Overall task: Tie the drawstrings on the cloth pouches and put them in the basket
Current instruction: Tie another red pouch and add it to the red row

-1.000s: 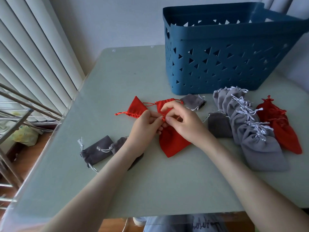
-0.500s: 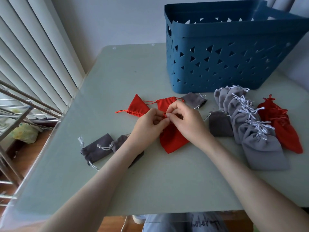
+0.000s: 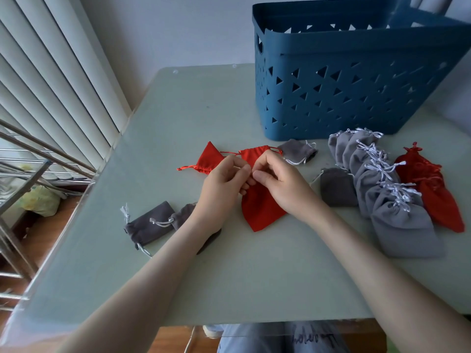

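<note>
A red cloth pouch [image 3: 262,210] lies flat in the middle of the table, its mouth toward the basket. My left hand [image 3: 221,187] and my right hand [image 3: 277,182] meet over it, each pinching its thin red drawstring between thumb and fingertips. A second red pouch [image 3: 209,159] lies just left behind it. The blue plastic basket [image 3: 344,93] with triangle holes stands at the back right; its inside is hidden.
Light grey pouches with white strings [image 3: 387,194] lie in an overlapping row on the right, beside more red pouches [image 3: 438,200]. Dark grey pouches lie at the left [image 3: 150,225], near the basket [image 3: 298,151] and right of my hands [image 3: 336,187]. Blinds and a metal rack border the table's left edge.
Both hands have stayed over the red pouch, working its drawstring; their fingertips have drawn slightly apart. The pouch has barely shifted.
</note>
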The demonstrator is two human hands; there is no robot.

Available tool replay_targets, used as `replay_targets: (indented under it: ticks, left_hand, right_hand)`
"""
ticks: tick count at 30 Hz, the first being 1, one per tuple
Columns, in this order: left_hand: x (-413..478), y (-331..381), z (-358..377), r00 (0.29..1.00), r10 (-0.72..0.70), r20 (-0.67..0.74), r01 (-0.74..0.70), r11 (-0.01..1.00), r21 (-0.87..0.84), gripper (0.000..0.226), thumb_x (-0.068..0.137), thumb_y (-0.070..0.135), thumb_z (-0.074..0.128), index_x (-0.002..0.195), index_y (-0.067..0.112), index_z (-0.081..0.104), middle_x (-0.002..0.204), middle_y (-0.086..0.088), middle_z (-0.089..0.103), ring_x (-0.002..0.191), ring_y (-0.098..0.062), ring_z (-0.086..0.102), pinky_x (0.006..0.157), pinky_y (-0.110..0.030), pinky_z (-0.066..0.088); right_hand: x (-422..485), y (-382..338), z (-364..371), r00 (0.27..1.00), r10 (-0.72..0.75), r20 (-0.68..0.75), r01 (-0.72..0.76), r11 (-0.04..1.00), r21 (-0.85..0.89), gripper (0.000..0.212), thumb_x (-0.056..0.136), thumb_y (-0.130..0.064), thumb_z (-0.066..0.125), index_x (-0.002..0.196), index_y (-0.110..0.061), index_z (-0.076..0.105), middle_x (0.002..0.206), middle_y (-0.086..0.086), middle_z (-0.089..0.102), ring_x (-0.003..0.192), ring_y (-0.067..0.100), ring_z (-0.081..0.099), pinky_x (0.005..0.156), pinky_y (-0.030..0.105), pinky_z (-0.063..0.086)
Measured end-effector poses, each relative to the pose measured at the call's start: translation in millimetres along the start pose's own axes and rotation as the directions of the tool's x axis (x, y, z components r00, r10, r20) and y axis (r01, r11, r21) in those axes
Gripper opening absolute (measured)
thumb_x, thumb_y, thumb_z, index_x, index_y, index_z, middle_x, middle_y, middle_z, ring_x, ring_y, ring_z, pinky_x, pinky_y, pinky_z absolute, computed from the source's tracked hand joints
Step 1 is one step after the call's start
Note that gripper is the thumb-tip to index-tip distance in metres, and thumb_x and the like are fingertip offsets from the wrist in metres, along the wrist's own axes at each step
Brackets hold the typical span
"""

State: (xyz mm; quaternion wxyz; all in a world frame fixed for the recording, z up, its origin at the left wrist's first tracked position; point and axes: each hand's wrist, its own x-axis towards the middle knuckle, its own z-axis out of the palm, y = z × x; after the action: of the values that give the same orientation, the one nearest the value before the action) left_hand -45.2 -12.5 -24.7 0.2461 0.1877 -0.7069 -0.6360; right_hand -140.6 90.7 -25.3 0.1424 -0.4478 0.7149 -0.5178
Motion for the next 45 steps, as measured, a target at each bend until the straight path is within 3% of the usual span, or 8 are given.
replay_targets:
  ticks: [4, 12, 18, 22, 28, 34, 40, 45]
  left_hand:
    - [0, 2, 1, 0.998, 0.058, 0.007, -0.059, 0.997, 0.054, 0.018, 0.095, 0.003, 0.05, 0.08, 0.012, 0.054, 0.069, -0.001, 0.061, 0.061, -0.006, 0.053, 0.06, -0.018, 0.044]
    - [-1, 2, 2, 0.997, 0.082, 0.017, -0.083, 0.989, 0.119, 0.018, 0.095, 0.006, 0.052, 0.079, 0.015, 0.052, 0.066, 0.005, 0.062, 0.058, -0.004, 0.052, 0.059, -0.017, 0.044]
    - [0, 0, 0, 0.999, -0.044, 0.0, 0.043, 0.986, 0.162, 0.017, 0.094, 0.013, 0.054, 0.078, 0.017, 0.054, 0.065, 0.007, 0.063, 0.055, -0.004, 0.05, 0.054, -0.016, 0.041]
    - [5, 6, -7, 0.955, -0.266, 0.13, 0.271, 0.962, -0.021, 0.019, 0.095, 0.01, 0.053, 0.077, 0.011, 0.058, 0.065, 0.0, 0.061, 0.049, -0.004, 0.046, 0.047, -0.014, 0.039]
    - [4, 5, -4, 0.964, -0.248, 0.094, 0.258, 0.96, -0.107, 0.016, 0.095, 0.007, 0.052, 0.081, 0.011, 0.057, 0.065, 0.001, 0.056, 0.048, -0.001, 0.045, 0.048, -0.013, 0.039]
    - [1, 6, -4, 0.974, -0.221, 0.051, 0.226, 0.961, -0.16, 0.016, 0.095, 0.007, 0.053, 0.08, 0.012, 0.058, 0.065, -0.002, 0.045, 0.046, -0.002, 0.044, 0.045, -0.014, 0.038]
    - [-1, 9, -2, 0.976, -0.216, 0.025, 0.217, 0.969, -0.115, 0.016, 0.095, 0.011, 0.054, 0.08, 0.012, 0.06, 0.072, -0.008, 0.047, 0.046, -0.002, 0.044, 0.038, -0.017, 0.036]
    - [-1, 15, -3, 0.966, -0.257, 0.032, 0.258, 0.946, -0.194, 0.019, 0.096, 0.012, 0.053, 0.078, 0.013, 0.06, 0.07, -0.003, 0.052, 0.047, -0.002, 0.041, 0.036, -0.015, 0.032]
  right_hand:
    - [-1, -1, 3, 0.996, 0.069, -0.062, -0.058, 0.984, 0.166, 0.009, 0.094, -0.014, 0.056, 0.087, -0.017, 0.052, 0.075, -0.007, 0.059, 0.078, 0.008, 0.057, 0.079, 0.026, 0.043]
    - [2, 3, -1, 0.985, 0.166, -0.045, -0.158, 0.978, 0.132, 0.016, 0.094, -0.015, 0.057, 0.078, -0.017, 0.061, 0.076, -0.005, 0.063, 0.077, 0.005, 0.055, 0.078, 0.026, 0.042]
    - [0, 3, 2, 0.991, -0.059, -0.122, 0.017, 0.948, -0.316, 0.014, 0.094, -0.013, 0.055, 0.081, -0.008, 0.058, 0.072, -0.004, 0.054, 0.068, 0.008, 0.045, 0.062, 0.022, 0.029]
    - [3, 8, 7, 0.962, -0.243, -0.122, 0.164, 0.877, -0.452, 0.018, 0.09, -0.015, 0.051, 0.078, -0.002, 0.054, 0.074, 0.005, 0.056, 0.075, 0.026, 0.051, 0.069, 0.033, 0.034]
    - [1, -2, 8, 0.994, -0.009, -0.108, -0.002, 0.995, -0.104, 0.011, 0.094, -0.021, 0.058, 0.092, -0.011, 0.053, 0.078, -0.003, 0.059, 0.072, 0.007, 0.055, 0.07, 0.014, 0.039]
    - [3, 2, 7, 0.985, 0.171, -0.027, -0.169, 0.984, 0.052, 0.016, 0.088, -0.017, 0.065, 0.075, -0.024, 0.058, 0.079, -0.004, 0.066, 0.074, 0.004, 0.056, 0.075, 0.025, 0.042]
    - [2, 1, 8, 0.983, 0.181, 0.002, -0.181, 0.983, 0.043, 0.02, 0.092, -0.015, 0.059, 0.076, -0.025, 0.053, 0.076, -0.01, 0.06, 0.074, 0.003, 0.053, 0.074, 0.023, 0.039]
    - [2, -3, 5, 0.98, 0.171, 0.102, -0.19, 0.956, 0.224, 0.019, 0.097, -0.01, 0.051, 0.081, -0.02, 0.056, 0.08, -0.01, 0.062, 0.077, 0.0, 0.054, 0.075, 0.014, 0.04]
